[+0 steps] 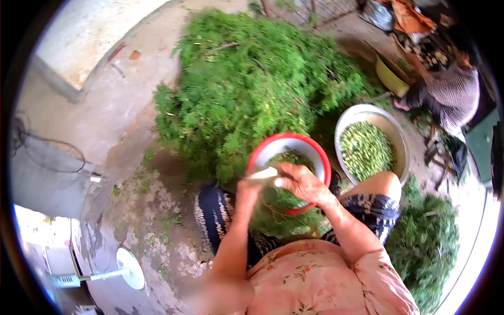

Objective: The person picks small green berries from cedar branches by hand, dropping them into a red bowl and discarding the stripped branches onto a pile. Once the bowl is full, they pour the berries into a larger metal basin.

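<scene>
My left hand and my right hand are close together over the near-left part of a red-rimmed basin. The left hand is smeared by motion, and what it holds cannot be made out. On the right hand the fingers are bent in a pinch, with something too small to name between them. Some green plant bits lie inside the basin. Feathery green sprigs hang or lie just below the hands, over my lap.
A big heap of leafy branches lies ahead. To the right, a metal basin holds small green pieces. More greenery is at lower right, a fan at lower left. Another person sits by a yellow basin.
</scene>
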`<state>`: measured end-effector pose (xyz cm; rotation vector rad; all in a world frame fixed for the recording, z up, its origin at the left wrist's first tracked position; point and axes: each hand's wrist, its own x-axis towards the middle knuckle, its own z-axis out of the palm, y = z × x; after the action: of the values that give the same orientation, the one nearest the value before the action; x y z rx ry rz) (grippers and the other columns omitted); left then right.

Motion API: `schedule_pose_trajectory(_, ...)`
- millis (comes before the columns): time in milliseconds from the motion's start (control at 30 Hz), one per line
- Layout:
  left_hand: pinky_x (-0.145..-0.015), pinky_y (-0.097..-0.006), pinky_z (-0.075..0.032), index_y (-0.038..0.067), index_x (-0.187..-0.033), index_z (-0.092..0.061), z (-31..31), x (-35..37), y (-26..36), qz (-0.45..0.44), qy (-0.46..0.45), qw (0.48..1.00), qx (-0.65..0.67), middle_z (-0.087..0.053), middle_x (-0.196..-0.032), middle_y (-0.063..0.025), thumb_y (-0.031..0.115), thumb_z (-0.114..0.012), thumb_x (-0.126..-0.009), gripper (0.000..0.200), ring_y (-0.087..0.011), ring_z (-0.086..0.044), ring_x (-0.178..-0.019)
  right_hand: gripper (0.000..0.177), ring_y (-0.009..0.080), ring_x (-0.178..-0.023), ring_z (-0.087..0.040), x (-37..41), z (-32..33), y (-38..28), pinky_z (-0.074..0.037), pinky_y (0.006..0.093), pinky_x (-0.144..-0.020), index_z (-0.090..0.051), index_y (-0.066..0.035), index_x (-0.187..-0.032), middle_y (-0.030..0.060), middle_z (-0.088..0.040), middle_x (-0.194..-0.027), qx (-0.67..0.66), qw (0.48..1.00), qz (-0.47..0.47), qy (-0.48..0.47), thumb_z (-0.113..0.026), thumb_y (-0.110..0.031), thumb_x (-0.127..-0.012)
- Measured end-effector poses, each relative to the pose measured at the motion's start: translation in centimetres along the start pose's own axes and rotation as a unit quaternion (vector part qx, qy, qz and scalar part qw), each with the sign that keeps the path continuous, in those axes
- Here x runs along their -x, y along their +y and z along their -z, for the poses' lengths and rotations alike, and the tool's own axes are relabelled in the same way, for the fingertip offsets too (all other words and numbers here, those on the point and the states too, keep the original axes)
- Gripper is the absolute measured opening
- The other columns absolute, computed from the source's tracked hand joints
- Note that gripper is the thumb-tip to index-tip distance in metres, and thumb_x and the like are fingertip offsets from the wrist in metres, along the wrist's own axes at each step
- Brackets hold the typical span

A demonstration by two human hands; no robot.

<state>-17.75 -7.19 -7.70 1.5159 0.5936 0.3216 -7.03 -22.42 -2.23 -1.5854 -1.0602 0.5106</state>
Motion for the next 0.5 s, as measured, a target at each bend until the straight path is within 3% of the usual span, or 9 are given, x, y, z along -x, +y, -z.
schedule_pose_trajectory(67,-0.077,-0.0252,-0.046,0.003,-0.104,-0.062,1.1,-1.2,-4.2,0.014,-0.014,0.999,-0.039,-0.065,-0.096,-0.0051,0.005,-0.061,-0.076,0.028,-0.0143,-0.059,-0.082,0.027,0.0148,-0.067,-0.052,0.1,-0.6,-1.6,-0.043,0.0287,-0.063,-0.054,-0.003,-0.111,0.0104,-0.058,-0.078,-0.026,0.999,-0.027,-0.024,-0.057,-0.015,-0.086)
schedule_pose_trajectory(133,-0.074,-0.0243,-0.047,0.003,-0.104,-0.062,0.5,-0.7,-3.4,0.001,0.002,0.997,-0.074,-0.065,-0.095,-0.0054,0.006,-0.06,-0.079,0.026,-0.0129,-0.06,-0.082,0.021,0.0141,-0.062,-0.05,0.4,-1.7,-1.3,-0.042,0.0285,-0.06,-0.058,-0.004,-0.105,0.0108,-0.057,-0.075,0.003,0.999,-0.006,0.041,-0.056,-0.01,-0.086)
schedule_pose_trajectory(200,-0.071,-0.0363,-0.049,0.011,-0.107,-0.06,0.8,-1.4,-6.3,-0.054,0.024,0.974,-0.22,-0.064,-0.085,-0.0174,0.03,-0.068,-0.071,0.042,-0.0289,-0.063,-0.081,0.017,0.0153,-0.059,-0.05,0.7,-1.9,-1.6,-0.042,0.0286,-0.056,-0.059,-0.003,-0.101,0.0099,-0.057,-0.07,0.043,0.997,-0.008,0.067,-0.056,-0.007,-0.085)
schedule_pose_trajectory(267,-0.071,-0.04,-0.049,0.014,-0.106,-0.06,0.4,-0.3,-2.8,-0.008,0.038,0.925,-0.378,-0.063,-0.082,-0.0181,0.036,-0.071,-0.066,0.047,-0.0317,-0.062,-0.082,0.015,0.0198,-0.064,-0.061,0.7,-2.2,-2.7,-0.046,0.03,-0.058,-0.061,-0.003,-0.096,0.0138,-0.063,-0.076,0.058,0.994,-0.046,0.086,-0.058,-0.004,-0.082)
schedule_pose_trajectory(300,-0.069,-0.0395,-0.05,0.016,-0.108,-0.059,0.4,0.4,-1.0,-0.009,0.046,0.911,-0.409,-0.063,-0.086,-0.0147,0.034,-0.072,-0.065,0.049,-0.0298,-0.062,-0.081,0.013,0.0191,-0.061,-0.059,0.8,-2.6,-2.2,-0.045,0.0294,-0.056,-0.062,-0.004,-0.095,0.0135,-0.062,-0.073,0.045,0.993,-0.05,0.097,-0.057,-0.005,-0.083)
schedule_pose_trajectory(333,-0.077,-0.0401,-0.047,0.014,-0.112,-0.055,0.1,0.8,0.0,-0.027,0.092,0.914,-0.393,-0.058,-0.103,-0.015,0.028,-0.075,-0.062,0.055,-0.0311,-0.058,-0.093,0.014,0.0169,-0.059,-0.058,0.9,-2.6,-2.3,-0.045,0.0286,-0.055,-0.062,-0.004,-0.095,0.0128,-0.061,-0.07,0.077,0.99,-0.075,0.089,-0.056,-0.005,-0.083)
schedule_pose_trajectory(433,-0.091,-0.0441,-0.036,0.007,-0.117,-0.047,0.9,-0.2,-0.2,-0.215,0.103,0.9,-0.366,-0.042,-0.122,-0.0183,0.011,-0.075,-0.053,0.07,-0.0346,-0.043,-0.112,0.013,0.014,-0.056,-0.055,0.7,-3.5,-2.1,-0.044,0.028,-0.054,-0.062,-0.003,-0.094,0.0114,-0.058,-0.065,0.088,0.989,-0.072,0.091,-0.054,-0.004,-0.084)
schedule_pose_trajectory(500,-0.083,-0.0422,-0.041,0.008,-0.113,-0.049,0.6,-0.9,-1.2,-0.288,0.078,0.894,-0.333,-0.053,-0.107,-0.0154,0.006,-0.073,-0.052,0.066,-0.0318,-0.053,-0.096,0.008,0.0145,-0.053,-0.054,0.7,-4.1,-1.8,-0.043,0.0294,-0.051,-0.06,-0.001,-0.088,0.0125,-0.056,-0.062,0.083,0.991,-0.052,0.096,-0.056,-0.004,-0.082)
